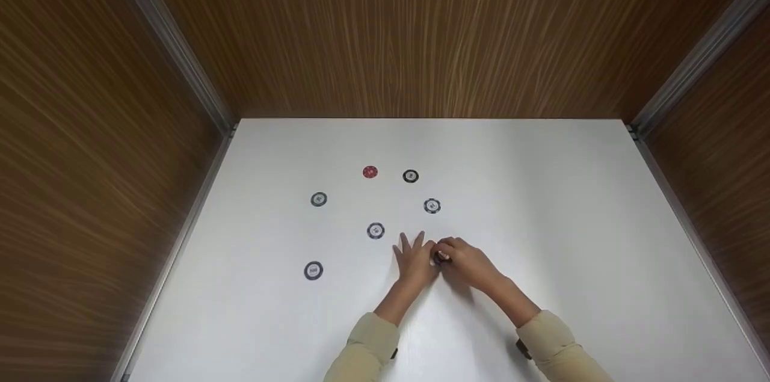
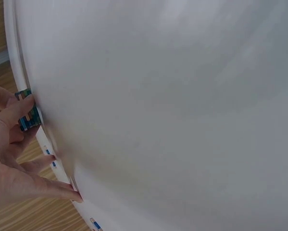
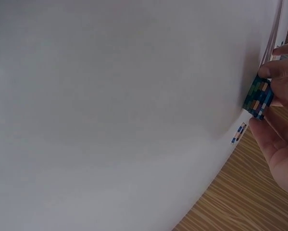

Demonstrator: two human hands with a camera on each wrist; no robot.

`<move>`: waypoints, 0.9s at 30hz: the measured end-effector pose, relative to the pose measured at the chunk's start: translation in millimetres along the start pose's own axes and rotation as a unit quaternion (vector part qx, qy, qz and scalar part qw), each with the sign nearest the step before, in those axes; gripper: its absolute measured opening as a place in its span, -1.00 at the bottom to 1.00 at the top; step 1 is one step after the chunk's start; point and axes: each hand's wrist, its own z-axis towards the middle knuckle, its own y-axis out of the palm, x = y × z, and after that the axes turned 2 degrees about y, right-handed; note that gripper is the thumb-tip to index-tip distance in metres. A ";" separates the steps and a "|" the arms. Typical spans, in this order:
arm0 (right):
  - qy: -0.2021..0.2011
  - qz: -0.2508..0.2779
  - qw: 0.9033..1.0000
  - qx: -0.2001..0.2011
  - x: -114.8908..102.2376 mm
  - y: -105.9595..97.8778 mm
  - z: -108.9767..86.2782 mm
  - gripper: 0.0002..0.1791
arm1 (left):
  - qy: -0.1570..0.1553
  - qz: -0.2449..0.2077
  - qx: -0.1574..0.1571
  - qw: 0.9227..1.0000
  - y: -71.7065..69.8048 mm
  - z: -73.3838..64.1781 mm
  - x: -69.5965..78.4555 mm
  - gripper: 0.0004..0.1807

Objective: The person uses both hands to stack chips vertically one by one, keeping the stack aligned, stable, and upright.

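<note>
A small stack of poker chips stands on the white table, mostly covered by fingers in the head view. Its banded edges show in the left wrist view as the stack and in the right wrist view as the stack. My left hand pinches the stack from the left with thumb and index finger, its other fingers spread over the tabletop. From the right, my right hand holds the same stack in curled fingers. Closest to the left hand lies a purple-edged chip.
Single chips lie flat farther off: a red chip, a black chip, a dark striped chip, a green-edged chip and a dark chip. Wood-grain panels enclose the white table at back and sides.
</note>
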 end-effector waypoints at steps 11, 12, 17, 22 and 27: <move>0.069 0.063 0.996 0.009 12.1 -9.4 17.2 -0.82 | -0.008 0.005 -0.024 1.000 -1.5 1.2 0.9 -0.46; 0.072 0.063 0.995 0.012 14.0 -9.8 20.1 -0.81 | -0.008 0.003 -0.026 1.000 -1.3 1.4 0.9 -0.46; 0.072 0.050 0.996 0.010 23.5 -6.3 35.4 -0.78 | -0.010 -0.005 -0.028 1.000 -1.1 1.1 0.6 -0.47; 0.083 0.013 0.996 -0.017 32.3 -1.4 49.6 -0.75 | -0.004 -0.024 -0.017 1.000 -1.7 0.2 0.8 -0.52; 0.086 -0.005 0.996 -0.032 38.3 -0.1 63.1 -0.70 | -0.004 -0.027 -0.018 0.999 -2.8 1.5 0.0 -0.54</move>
